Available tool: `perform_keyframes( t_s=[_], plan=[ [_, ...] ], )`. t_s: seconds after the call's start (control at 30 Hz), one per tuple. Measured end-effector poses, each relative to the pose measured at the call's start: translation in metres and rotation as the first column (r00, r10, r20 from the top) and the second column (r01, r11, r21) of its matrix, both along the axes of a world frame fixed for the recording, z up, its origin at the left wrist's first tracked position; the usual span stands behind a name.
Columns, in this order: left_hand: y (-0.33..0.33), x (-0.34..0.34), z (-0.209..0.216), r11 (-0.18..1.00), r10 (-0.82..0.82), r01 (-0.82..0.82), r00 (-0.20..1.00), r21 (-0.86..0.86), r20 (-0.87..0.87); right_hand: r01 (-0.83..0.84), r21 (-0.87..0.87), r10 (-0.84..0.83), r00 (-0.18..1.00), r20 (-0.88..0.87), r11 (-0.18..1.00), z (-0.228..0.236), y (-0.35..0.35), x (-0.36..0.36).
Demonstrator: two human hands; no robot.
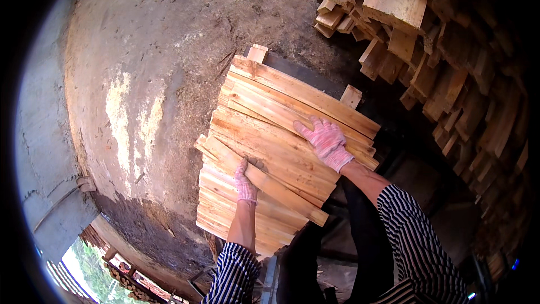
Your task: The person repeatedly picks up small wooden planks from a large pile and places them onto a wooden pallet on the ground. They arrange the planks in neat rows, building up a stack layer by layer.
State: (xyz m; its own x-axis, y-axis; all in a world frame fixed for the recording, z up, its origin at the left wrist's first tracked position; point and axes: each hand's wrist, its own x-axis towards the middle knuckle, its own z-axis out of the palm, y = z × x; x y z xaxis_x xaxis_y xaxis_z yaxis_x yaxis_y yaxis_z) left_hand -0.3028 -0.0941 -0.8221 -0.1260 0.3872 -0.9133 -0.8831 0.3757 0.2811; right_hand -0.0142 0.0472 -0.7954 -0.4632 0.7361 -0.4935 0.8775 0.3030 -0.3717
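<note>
My left hand (246, 184), in a pale pink knit glove, grips a narrow wooden plank (281, 192) near its middle. That plank lies slanted across a layer of light wooden boards (264, 129) laid side by side in front of me. Some of the left fingers are hidden by the plank. My right hand (326, 142), in a pink and white glove, rests palm down on the upper boards with its fingers and thumb apart. Two short wood ends, a left one (257, 53) and a right one (351, 96), stick out past the layer's far edge.
A large pile of stacked lumber (402, 0) rises at the right, its board ends facing this way. Ahead and left is a stained earthen floor (152, 79) with pale sawdust patches. A grey concrete surface (48, 112) runs along the far left. Dark metal framing (394, 160) shows beside the boards.
</note>
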Motion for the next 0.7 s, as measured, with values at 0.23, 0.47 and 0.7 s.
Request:
perform_keyframes(
  t_s=[0.23, 0.47, 0.7],
  plan=[
    [-0.012, -0.004, -0.002, 0.999, -0.017, 0.020, 0.998, 0.033, -0.068, 0.102, 0.294, -0.043, 0.979, -0.199, 0.951, 0.012, 0.103, 0.041],
    [-0.004, 0.004, -0.008, 0.999, -0.010, 0.012, 0.999, 0.033, -0.049, 0.192, -0.063, -0.201, 0.960, -0.193, 0.979, -0.055, 0.126, 0.053],
    [-0.002, 0.000, -0.008, 0.999, -0.053, 0.054, 0.997, 0.006, -0.061, 0.355, 0.029, -0.355, 0.935, -0.001, 0.934, -0.033, 0.126, 0.038]
  ],
)
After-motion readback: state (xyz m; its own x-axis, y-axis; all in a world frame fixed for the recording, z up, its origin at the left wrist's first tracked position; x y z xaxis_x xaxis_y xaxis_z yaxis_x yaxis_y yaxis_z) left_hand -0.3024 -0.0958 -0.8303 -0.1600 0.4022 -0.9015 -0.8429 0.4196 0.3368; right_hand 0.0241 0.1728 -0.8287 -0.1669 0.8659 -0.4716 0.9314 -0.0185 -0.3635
